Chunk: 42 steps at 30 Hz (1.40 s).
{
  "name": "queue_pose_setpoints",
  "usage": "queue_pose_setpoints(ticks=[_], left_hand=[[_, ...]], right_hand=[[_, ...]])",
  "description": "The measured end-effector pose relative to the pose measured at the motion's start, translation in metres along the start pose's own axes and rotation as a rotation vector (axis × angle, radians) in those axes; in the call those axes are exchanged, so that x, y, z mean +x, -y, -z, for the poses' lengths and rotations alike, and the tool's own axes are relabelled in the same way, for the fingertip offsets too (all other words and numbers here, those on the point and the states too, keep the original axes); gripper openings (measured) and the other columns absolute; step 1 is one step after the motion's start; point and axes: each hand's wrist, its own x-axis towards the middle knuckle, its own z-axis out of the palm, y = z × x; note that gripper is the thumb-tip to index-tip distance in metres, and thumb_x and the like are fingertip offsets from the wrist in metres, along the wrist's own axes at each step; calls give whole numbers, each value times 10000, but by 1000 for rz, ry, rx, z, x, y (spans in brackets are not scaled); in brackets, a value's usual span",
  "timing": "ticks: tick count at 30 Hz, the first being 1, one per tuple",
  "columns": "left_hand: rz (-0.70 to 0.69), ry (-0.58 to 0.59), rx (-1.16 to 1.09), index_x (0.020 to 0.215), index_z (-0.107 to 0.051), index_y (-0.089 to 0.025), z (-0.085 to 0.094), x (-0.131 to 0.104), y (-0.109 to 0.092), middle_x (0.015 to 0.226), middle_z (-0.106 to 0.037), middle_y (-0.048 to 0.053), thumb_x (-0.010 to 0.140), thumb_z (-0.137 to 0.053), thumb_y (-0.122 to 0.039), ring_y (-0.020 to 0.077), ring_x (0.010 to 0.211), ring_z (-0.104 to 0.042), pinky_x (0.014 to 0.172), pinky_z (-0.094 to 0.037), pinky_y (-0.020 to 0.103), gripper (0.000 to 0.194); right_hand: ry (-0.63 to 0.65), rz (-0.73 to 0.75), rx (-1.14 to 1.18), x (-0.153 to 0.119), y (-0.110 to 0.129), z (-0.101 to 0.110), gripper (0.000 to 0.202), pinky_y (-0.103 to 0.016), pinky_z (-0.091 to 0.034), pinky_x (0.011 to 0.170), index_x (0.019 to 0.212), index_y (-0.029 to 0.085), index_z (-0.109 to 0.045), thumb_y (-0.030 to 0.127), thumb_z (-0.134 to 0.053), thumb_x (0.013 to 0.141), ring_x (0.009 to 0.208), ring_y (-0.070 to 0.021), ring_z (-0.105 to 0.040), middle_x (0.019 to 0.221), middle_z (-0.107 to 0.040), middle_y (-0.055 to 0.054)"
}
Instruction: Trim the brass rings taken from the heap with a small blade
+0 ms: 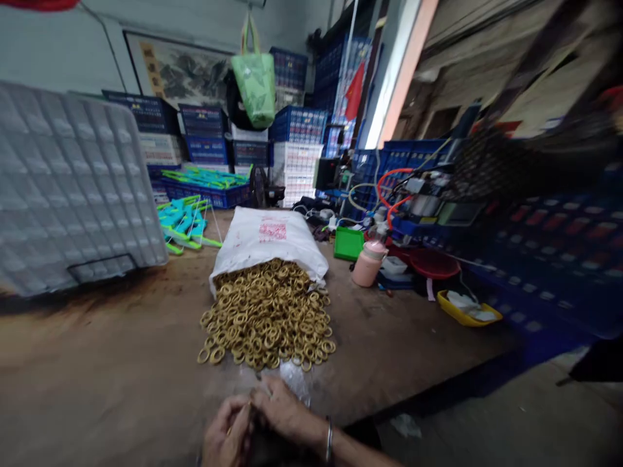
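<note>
My left hand (228,429) and my right hand (288,410) meet at the table's near edge, with their fingers curled together. A small dull-gold bit shows between the fingertips, too blurred to name. A bracelet (329,436) circles my right wrist. Just beyond my hands lies a heap of brass-coloured rings (267,318), spilling from the mouth of a white woven sack (263,233) with a red printed patch. Crumpled clear plastic (294,381) rests between the heap and my right hand.
At left stands a grey compartmented plastic panel (78,188); turquoise and green plastic frames (185,220) lie behind it. On the right are a pink bottle (368,264), a green tray (347,243), a red round dish (435,263) and a yellow tray (450,309). Stacked crates (299,123) line the back.
</note>
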Motion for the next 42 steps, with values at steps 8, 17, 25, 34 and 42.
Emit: queue_pose_setpoints(ticks=[8,17,25,34,42], left_hand=[[-7,119,-56,760,-522,-165,-3,-12,-3,561,-492,-48,729,-580,-450,47,413,-376,382,-290,151,293],[28,182,-112,711,-484,-164,0,-11,7,515,-475,-49,768,-525,-472,43,377,-345,358,-262,162,315],[-43,135,-127,726,-470,-172,3,-12,9,484,-428,-69,773,-519,-489,40,364,-314,364,-248,167,324],[-37,105,-81,727,-453,-173,3,-10,5,529,-462,-60,744,-536,-496,37,374,-323,364,-241,166,334],[-130,190,-47,708,-484,-169,2,-27,-9,526,-452,-51,762,-555,-459,42,413,-341,407,-260,177,303]], right_hand=[[12,114,51,-3,-4,3,203,-191,-304,493,614,184,-439,310,-432,773,500,-76,-373,521,-422,69],[-7,233,-123,-5,1,2,241,-200,-307,512,626,183,-439,333,-397,810,526,-85,-370,550,-409,59],[-74,327,-620,-6,-13,6,161,-226,-289,560,769,183,-541,134,-388,764,583,-118,-455,639,-547,-1],[77,321,-877,-14,-7,3,298,-248,-264,586,927,179,-557,88,-373,712,640,-138,-499,749,-614,-29],[105,235,-959,-3,-3,7,262,-252,-240,537,952,156,-559,166,-410,737,607,-150,-520,706,-623,-47]])
